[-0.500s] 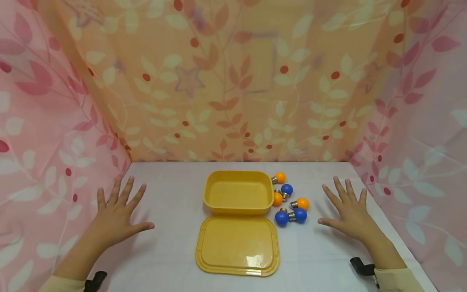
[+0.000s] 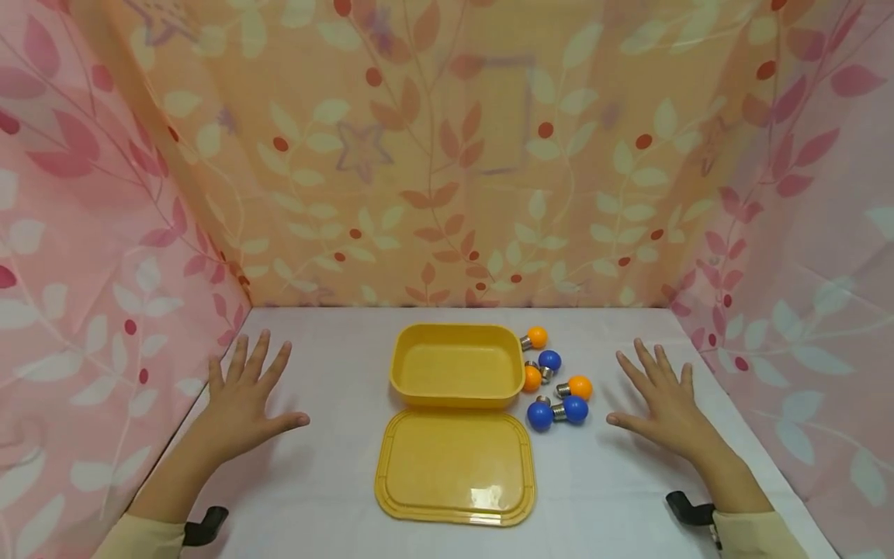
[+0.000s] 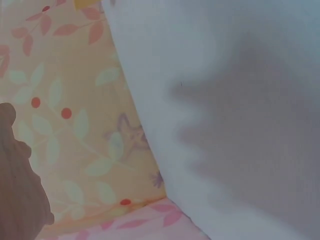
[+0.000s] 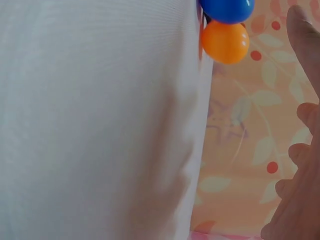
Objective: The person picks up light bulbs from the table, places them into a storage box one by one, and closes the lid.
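My left hand (image 2: 240, 411) hovers over the table's left side with its fingers spread, holding nothing. On the other side my right hand (image 2: 663, 407) is spread too, to the right of several small bulbs. A yellow box (image 2: 457, 400) stands uncovered between the hands, and its yellow lid (image 2: 454, 466) lies flat in front of it. Beside the box are orange bulbs, one at the back (image 2: 537, 337), and blue bulbs, one at the front (image 2: 540, 415), all with silvery screw bases. In the right wrist view an orange bulb (image 4: 226, 42) and a blue bulb (image 4: 229, 9) show near the top.
A white cloth (image 2: 328, 481) covers the table. Behind it hangs an orange leaf-patterned curtain (image 2: 314, 155), with pink patterned curtains at the left (image 2: 63, 272) and right (image 2: 824, 272). Black wrist mounts (image 2: 206, 526) sit at both sleeves.
My left hand has shifted a little to the right, toward the box. The right hand has barely moved. Box, lid and bulbs lie as before.
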`<state>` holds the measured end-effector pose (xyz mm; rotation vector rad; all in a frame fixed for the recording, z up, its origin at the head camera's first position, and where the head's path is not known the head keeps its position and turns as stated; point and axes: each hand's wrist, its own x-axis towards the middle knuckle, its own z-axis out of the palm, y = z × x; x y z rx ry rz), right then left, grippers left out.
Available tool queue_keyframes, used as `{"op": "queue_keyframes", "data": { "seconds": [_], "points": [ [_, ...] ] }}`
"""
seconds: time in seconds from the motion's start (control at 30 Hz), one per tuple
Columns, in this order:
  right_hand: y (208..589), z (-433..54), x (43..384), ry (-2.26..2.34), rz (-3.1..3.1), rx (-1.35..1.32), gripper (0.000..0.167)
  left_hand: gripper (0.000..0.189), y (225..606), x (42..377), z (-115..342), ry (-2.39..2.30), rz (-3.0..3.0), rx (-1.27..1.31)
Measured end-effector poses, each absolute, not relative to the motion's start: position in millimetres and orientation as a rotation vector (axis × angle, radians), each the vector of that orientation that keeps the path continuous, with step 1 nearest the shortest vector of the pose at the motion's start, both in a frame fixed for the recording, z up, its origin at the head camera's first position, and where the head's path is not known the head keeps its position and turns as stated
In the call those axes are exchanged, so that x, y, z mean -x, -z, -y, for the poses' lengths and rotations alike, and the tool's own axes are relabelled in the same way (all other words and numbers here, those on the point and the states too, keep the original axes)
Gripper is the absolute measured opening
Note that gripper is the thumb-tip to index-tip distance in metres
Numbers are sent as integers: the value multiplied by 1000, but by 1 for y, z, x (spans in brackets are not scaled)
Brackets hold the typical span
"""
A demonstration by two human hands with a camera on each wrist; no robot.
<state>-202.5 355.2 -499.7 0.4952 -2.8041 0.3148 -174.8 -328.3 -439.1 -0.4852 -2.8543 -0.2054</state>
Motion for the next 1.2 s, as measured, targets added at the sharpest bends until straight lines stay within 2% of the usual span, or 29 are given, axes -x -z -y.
{"op": "queue_keyframes", "data": {
  "seconds": [0.3, 0.83, 1.2],
  "points": [
    [508, -350, 202, -478, 2815, -503, 104, 118, 455, 188, 313, 383, 2853, 534],
    [509, -353, 210, -730, 2767, -536, 95, 117, 460, 208, 272, 871, 2855, 558],
    [510, -351, 215, -860, 2783, -559, 76, 108, 475, 214, 242, 1117, 2808, 524]
  ]
}}
